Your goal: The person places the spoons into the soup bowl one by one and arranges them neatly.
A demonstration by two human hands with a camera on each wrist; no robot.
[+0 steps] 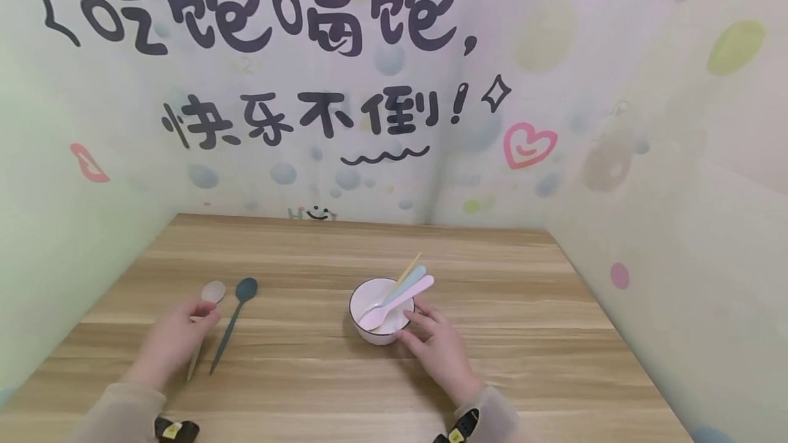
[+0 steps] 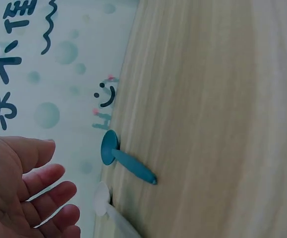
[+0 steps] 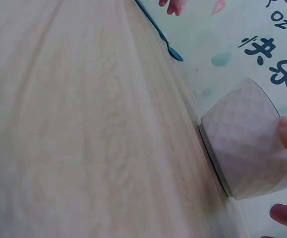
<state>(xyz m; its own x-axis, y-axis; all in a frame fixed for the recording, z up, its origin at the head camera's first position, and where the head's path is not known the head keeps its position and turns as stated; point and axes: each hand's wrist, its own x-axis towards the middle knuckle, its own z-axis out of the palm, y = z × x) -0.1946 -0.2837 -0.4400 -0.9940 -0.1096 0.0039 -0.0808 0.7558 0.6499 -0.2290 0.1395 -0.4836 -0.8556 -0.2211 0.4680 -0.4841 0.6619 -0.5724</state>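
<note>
A white bowl (image 1: 361,320) with a dark rim stands right of the table's middle. In it lean a pink spoon (image 1: 406,297), a light-blue spoon (image 1: 411,279) and a thin yellow handle (image 1: 409,266). My right hand (image 1: 442,349) holds the bowl's right side, thumb and fingers at the rim; the right wrist view shows the bowl's faceted wall (image 3: 245,144). At the left, my left hand (image 1: 178,332) hovers over a white spoon (image 1: 213,291), partly hiding its handle. In the left wrist view its fingers are loosely bent with nothing between them. Beside it lies a dark teal spoon (image 1: 237,313).
The wood-grain table (image 1: 295,388) meets a patterned wall (image 1: 258,183) with dark lettering at the back. Side walls (image 1: 695,279) close in on the left and right. Each wrist wears a dark strap.
</note>
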